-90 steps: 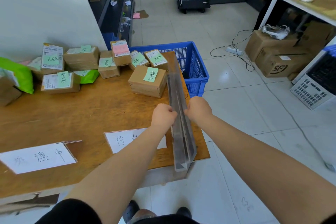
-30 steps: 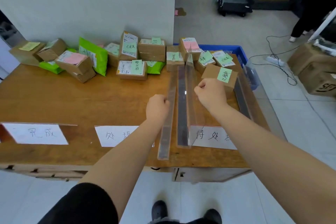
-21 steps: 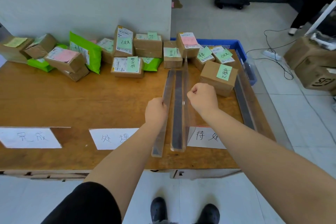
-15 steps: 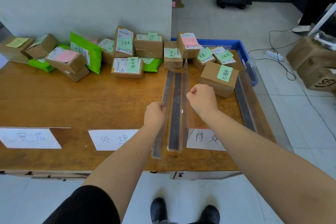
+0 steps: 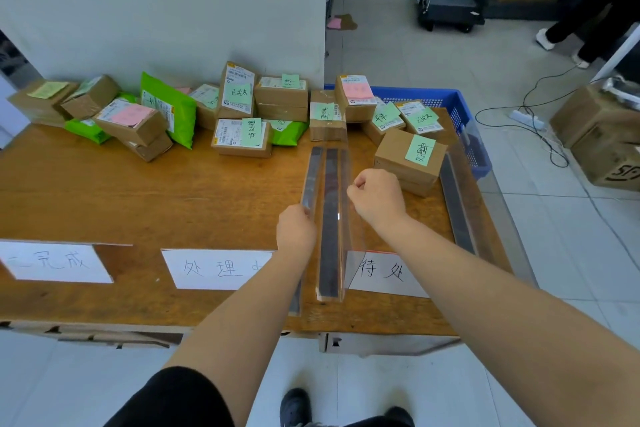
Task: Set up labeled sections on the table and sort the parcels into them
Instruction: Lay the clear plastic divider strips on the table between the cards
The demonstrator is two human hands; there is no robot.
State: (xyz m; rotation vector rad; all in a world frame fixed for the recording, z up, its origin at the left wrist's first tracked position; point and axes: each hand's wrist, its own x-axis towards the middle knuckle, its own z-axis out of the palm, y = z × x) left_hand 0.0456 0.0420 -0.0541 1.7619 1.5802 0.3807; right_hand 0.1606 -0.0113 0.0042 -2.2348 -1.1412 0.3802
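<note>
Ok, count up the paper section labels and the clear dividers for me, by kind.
White handwritten paper section labels: 3
Clear acrylic divider strips: 3
Total: 6

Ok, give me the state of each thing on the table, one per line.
Left hand: grips a clear acrylic divider strip.
Right hand: pinches the second clear divider, standing on edge.
Third clear divider: lying along right edge.
Three white paper labels: flat.
Brown parcels: unsorted.
</note>
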